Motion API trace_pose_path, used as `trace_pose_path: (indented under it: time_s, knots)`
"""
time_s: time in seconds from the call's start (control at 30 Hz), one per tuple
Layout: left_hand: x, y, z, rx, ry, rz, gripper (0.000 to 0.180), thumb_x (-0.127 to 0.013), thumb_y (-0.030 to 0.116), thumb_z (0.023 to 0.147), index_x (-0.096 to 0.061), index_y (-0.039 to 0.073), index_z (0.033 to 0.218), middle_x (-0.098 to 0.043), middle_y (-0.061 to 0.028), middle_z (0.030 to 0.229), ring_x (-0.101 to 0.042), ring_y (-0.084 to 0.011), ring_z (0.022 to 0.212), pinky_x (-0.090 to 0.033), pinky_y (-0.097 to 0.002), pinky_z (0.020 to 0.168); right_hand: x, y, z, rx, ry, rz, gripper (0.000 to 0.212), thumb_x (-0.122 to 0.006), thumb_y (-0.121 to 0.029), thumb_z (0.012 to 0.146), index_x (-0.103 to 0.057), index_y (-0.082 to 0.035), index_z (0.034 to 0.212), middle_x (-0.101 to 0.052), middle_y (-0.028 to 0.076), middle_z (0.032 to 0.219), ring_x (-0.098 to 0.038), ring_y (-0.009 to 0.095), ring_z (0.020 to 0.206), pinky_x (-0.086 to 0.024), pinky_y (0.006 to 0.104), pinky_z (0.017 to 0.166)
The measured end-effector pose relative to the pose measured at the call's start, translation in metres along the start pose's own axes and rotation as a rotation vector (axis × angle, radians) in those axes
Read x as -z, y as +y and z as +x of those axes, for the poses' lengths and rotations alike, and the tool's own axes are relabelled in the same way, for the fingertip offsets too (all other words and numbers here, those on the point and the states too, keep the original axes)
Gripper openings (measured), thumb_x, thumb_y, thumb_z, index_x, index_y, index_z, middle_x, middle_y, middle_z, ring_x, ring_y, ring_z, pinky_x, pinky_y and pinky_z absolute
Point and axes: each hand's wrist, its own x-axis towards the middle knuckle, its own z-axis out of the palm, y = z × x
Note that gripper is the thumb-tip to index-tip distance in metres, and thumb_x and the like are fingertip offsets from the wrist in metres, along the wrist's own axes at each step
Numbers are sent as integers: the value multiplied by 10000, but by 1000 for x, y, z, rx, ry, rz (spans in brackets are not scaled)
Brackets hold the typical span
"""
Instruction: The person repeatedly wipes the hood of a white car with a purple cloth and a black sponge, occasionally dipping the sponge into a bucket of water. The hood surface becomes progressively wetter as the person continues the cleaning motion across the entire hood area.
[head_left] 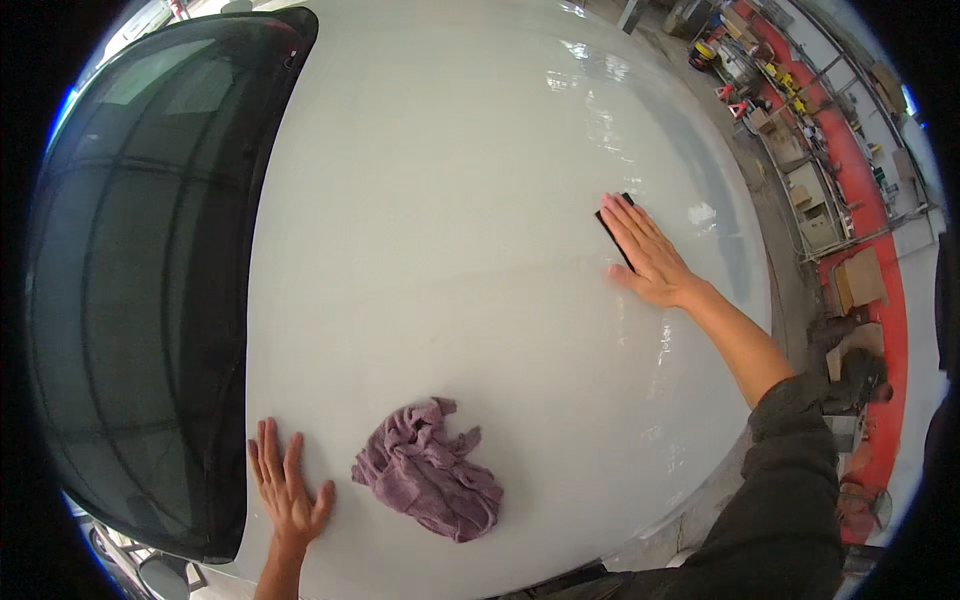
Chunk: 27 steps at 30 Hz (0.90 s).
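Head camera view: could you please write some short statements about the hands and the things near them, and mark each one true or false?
1. The left hand rests on the white panel, beside the dark glass. True.
2. The left hand has the purple cloth in its grip. False: the purple cloth lies to its right, apart from it.
3. The right hand lies over a black pad. True.
4. The purple cloth is spread flat. False: it lies crumpled on the white panel.
5. The dark sleeve leaves the right wrist bare. True.
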Motion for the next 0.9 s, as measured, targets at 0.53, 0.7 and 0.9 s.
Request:
trace_pose_path:
  time_s: [0.53, 0.7, 0.9]
  knots:
    - [7, 5, 6, -12, -10, -128, 704, -570, 579, 940, -540, 90, 1445, -336, -286, 1620, -286, -462, 1530, -160, -632, 1243, -36, -346, 292, 636, 141, 122, 1074, -337, -820, 955, -295, 34, 1605, -235, 194, 1705, -160, 344, 1595, -112, 469, 1310]
    - [9, -10, -13, 24, -43, -57, 725, -531, 608, 945, -526, 109, 1470, -303, -282, 1644, -266, -451, 1546, -127, -615, 1257, -35, -247, 247, 598, 139, 169, 1012, -383, -781, 970, -321, 7, 1602, -253, 211, 1693, -191, 337, 1589, -100, 465, 1313]
    - [-1, -2, 4, -28, -9, -91, 718, -515, 594, 940, -514, 105, 1466, -298, -295, 1640, -259, -451, 1549, -125, -637, 1255, -15, 79, 17, -196, 186, 46, 809, -498, -449, 1050, -175, -14, 1651, -137, 182, 1733, -99, 353, 1607, -67, 472, 1308]
